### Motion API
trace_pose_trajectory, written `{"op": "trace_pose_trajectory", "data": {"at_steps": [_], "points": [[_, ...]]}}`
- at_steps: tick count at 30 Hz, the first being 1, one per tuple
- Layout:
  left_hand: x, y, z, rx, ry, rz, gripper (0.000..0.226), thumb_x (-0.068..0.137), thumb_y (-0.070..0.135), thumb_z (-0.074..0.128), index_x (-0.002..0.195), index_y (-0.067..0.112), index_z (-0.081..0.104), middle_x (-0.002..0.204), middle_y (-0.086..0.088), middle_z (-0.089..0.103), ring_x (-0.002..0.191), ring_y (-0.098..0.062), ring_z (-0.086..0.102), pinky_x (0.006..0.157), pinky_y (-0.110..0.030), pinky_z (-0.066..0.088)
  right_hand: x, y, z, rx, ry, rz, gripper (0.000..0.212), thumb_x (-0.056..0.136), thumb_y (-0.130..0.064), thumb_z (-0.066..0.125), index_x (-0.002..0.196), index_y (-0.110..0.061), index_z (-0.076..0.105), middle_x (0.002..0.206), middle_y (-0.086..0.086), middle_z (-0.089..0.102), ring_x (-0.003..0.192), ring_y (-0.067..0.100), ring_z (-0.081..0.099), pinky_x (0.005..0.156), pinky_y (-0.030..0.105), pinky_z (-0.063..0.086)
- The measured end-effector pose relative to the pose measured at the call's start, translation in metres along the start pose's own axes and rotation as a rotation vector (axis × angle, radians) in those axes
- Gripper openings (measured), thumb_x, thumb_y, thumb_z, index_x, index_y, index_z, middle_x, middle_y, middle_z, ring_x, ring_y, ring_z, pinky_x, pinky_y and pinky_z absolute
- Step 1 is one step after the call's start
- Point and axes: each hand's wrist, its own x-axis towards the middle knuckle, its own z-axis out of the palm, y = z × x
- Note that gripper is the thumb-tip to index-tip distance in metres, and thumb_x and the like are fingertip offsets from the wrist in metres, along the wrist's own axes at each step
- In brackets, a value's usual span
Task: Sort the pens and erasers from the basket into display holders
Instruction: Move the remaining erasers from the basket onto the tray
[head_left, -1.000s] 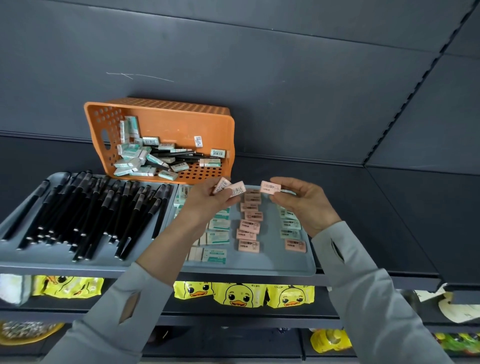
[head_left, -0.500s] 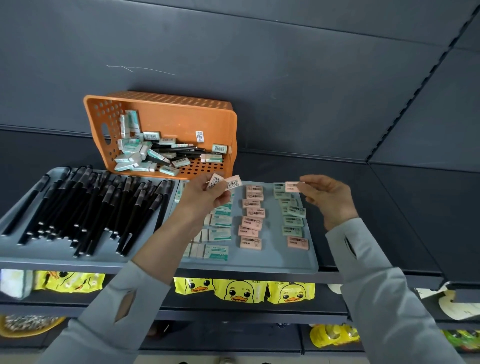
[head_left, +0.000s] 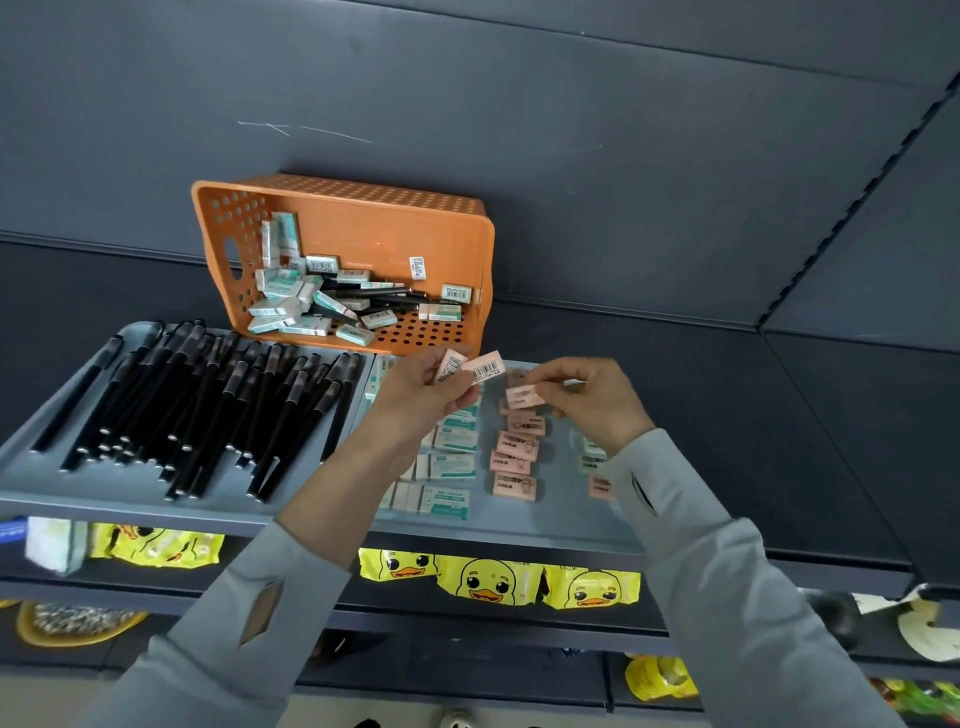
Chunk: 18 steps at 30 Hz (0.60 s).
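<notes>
An orange basket (head_left: 363, 228) leans against the back wall, with green-white erasers (head_left: 291, 306) and a few black pens inside. In front lies a grey holder tray (head_left: 104, 483) full of black pens (head_left: 208, 410). A second grey tray (head_left: 550, 514) holds rows of green erasers (head_left: 449, 467) and pink erasers (head_left: 514, 460). My left hand (head_left: 421, 397) pinches two pink erasers (head_left: 470, 365) above that tray. My right hand (head_left: 592, 402) pinches one pink eraser (head_left: 523, 397) over the top of the pink row.
The trays sit on a dark shelf (head_left: 727, 415) with dark back panels. Below, a lower shelf carries yellow duck packets (head_left: 493, 579) and other goods. A further shelf shows more packets at the bottom right.
My right hand has moved left and down with its pink eraser, from the tray's right column to the pink row. My left hand stays raised with its two erasers.
</notes>
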Motion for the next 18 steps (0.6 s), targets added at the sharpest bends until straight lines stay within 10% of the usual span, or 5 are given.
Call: {"op": "trace_pose_trajectory", "data": {"at_steps": [13,18], "points": [[0.000,0.001,-0.001,-0.033,0.007,0.007,0.028,0.092,-0.001,0.058,0.119,0.005,0.061,0.106,-0.011,0.068,0.095,-0.016,0.066,0.079,-0.022,0.056,0.002,-0.018,0.008,-0.338,-0.303,-0.180,0.032,0.091,-0.008,0.062,0.114,-0.029,0.069,0.110,-0.012,0.070,0.097,0.000,0.062,0.077,0.011,0.048],[-0.002,0.001,-0.005,0.001,0.007,0.031,0.030,0.090,-0.002,0.061,0.117,0.009,0.062,0.107,-0.010,0.069,0.101,-0.019,0.067,0.085,-0.025,0.056,-0.003,-0.008,0.008,-0.221,-0.055,-0.173,0.013,0.089,-0.024,0.068,0.102,-0.026,0.071,0.097,-0.012,0.070,0.090,0.000,0.062,0.080,0.021,0.052]]}}
